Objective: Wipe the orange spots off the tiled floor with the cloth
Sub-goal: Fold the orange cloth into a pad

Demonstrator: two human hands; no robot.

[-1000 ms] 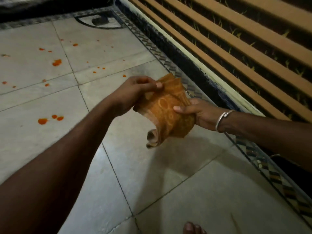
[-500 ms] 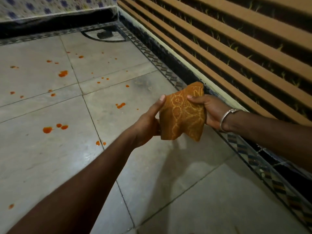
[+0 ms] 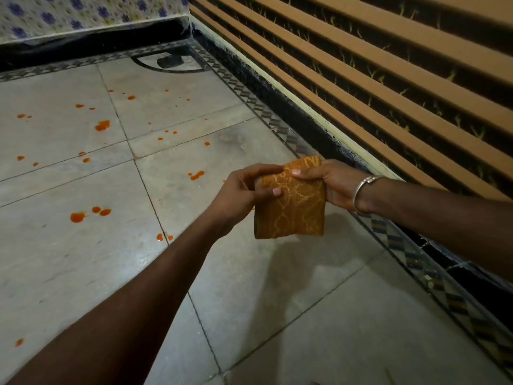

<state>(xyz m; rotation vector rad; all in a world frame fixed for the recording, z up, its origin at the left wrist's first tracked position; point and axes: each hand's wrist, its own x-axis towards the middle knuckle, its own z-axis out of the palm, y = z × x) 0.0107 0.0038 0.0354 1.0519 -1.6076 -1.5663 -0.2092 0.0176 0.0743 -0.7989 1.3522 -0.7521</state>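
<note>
At the far left the tiled floor carries the work to be done: orange spots lie scattered over the grey slabs. There are three blobs low on the left, a bigger splash further back, small flecks toward the corner drain, and a pair on a grout line just beside the left forearm. None looks smeared, so I judge that wiping has not yet begun on this stretch.

Moving right, the left hand reaches forward and grips the left edge of the cloth, its fingers curled over the top and the thumb pressed flat on the front face. The cloth is an orange-brown patterned piece folded into a thick square pad. It hangs in the air between the two hands, above the floor and touching none of the spots, and its shadow falls on the tile below. Folding it this way likely gives a firm, compact face to press down with and clean layers to turn to.

The right hand, with a metal bangle at the wrist, pinches the upper right corner, thumb in front and the other fingers behind. It is probably keeping the fold square while the left hand takes its grip. Beyond it run the patterned border strip and the brown-striped wall. The closest marks lie just left of the hands, a sensible first target
</note>
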